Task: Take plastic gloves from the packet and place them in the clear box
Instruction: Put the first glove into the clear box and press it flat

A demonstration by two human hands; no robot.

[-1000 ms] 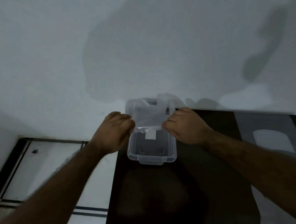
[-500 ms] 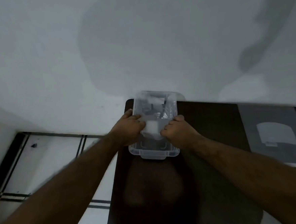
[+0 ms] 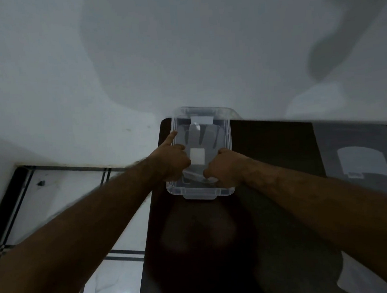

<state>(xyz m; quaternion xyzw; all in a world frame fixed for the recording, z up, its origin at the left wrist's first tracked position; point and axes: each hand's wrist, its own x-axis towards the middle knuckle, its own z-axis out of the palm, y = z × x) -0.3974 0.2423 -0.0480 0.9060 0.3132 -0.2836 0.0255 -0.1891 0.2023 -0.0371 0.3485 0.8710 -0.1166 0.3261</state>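
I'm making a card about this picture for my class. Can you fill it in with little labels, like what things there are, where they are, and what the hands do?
place: dark table against a pale wall
box: clear box, open, at the table's far left corner
glove: plastic glove lying flat in the box
left hand: left hand pressing the glove's left side, forefinger pointing out
right hand: right hand pinching the glove's right edge
packet: grey packet to the right, untouched
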